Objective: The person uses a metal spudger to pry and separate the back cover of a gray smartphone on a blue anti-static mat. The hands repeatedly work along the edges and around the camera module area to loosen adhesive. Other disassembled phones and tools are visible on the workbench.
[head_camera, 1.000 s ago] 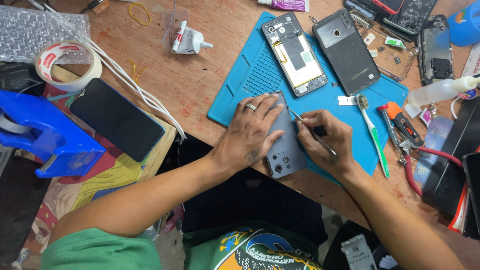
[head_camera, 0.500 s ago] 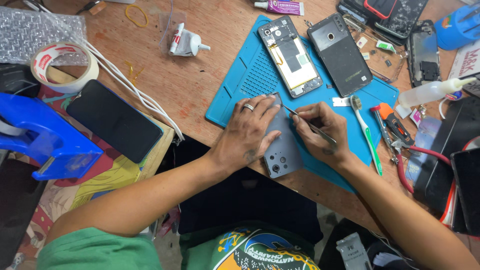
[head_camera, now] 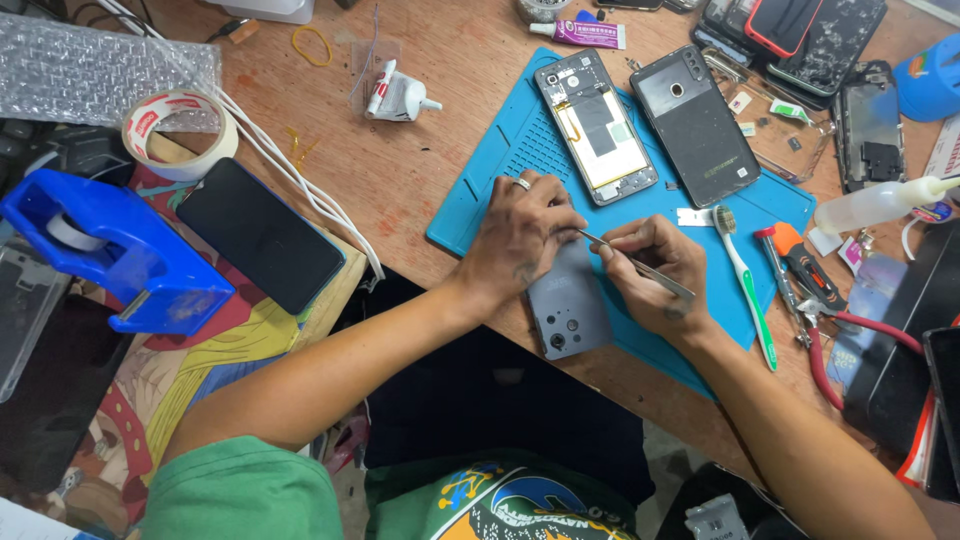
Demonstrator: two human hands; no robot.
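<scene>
At the near edge of the blue silicone work mat point(head_camera: 500, 190), the left hand point(head_camera: 520, 240) lies palm down with fingers curled, pressing on the top end of a grey phone back cover with a round camera cut-out point(head_camera: 568, 305). A ring sits on one of its fingers. The right hand point(head_camera: 655, 275), at three o'clock from the left one and just beside it, is closed around thin metal tweezers point(head_camera: 640, 265), whose tip points toward ten o'clock and meets the cover's upper edge under the left fingertips. The cover lies partly on the mat and partly over the wooden table point(head_camera: 420, 160) edge.

At twelve o'clock from the hands an opened phone frame with a yellow cable point(head_camera: 595, 125) lies on the mat, and a dark phone panel point(head_camera: 695, 125) lies just beside it on its three o'clock side. A green and white toothbrush point(head_camera: 745, 290) rests at three o'clock from the right hand, with orange-handled and red-handled tools point(head_camera: 800, 280) beyond it. Far off at nine o'clock lie a black phone, screen up point(head_camera: 260, 235), a blue tape dispenser point(head_camera: 115, 250) and a roll of white tape point(head_camera: 180, 133). A small white glue tube point(head_camera: 395, 95) lies at eleven o'clock.
</scene>
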